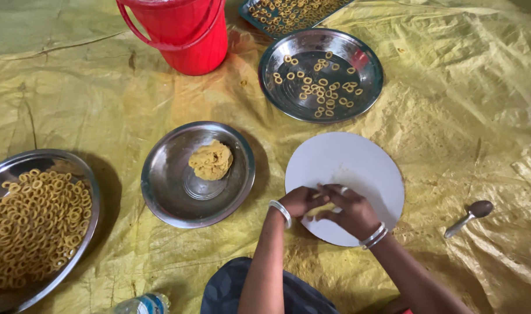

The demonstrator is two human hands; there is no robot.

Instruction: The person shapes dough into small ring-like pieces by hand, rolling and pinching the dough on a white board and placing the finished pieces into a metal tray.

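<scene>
On a white round board (358, 163) over a yellow tarpaulin (73, 99): left hand (300, 200) and right hand (350, 210) meeting at the near edge, fingertips pinched together on a small piece of yellow dough (316, 196), mostly hidden between them. Silver bangles on both wrists. Exact grip on the dough hard to tell, though both sets of fingers closed around it, touching each other.

Just left of the board, a steel bowl (172, 186) with a lump of yellow dough (211, 160) resting against its far side. Beyond the board, a steel plate (277, 93) scattered with small dough rings (321, 87), well spaced. Farther back, at the top edge, a tray (248, 13) crowded with more rings, only partly in view. Beside that, a red plastic bucket (187, 35) with its handle hanging down.

At the far left, a large steel dish (85, 174) heaped with fried-looking rings (36, 224). To the right of the board, well apart from it, a metal spoon (469, 216) lying on the tarpaulin, bowl upward. At the bottom edge, the top of a clear plastic bottle (140, 303) near a dark-clothed knee (230, 288).
</scene>
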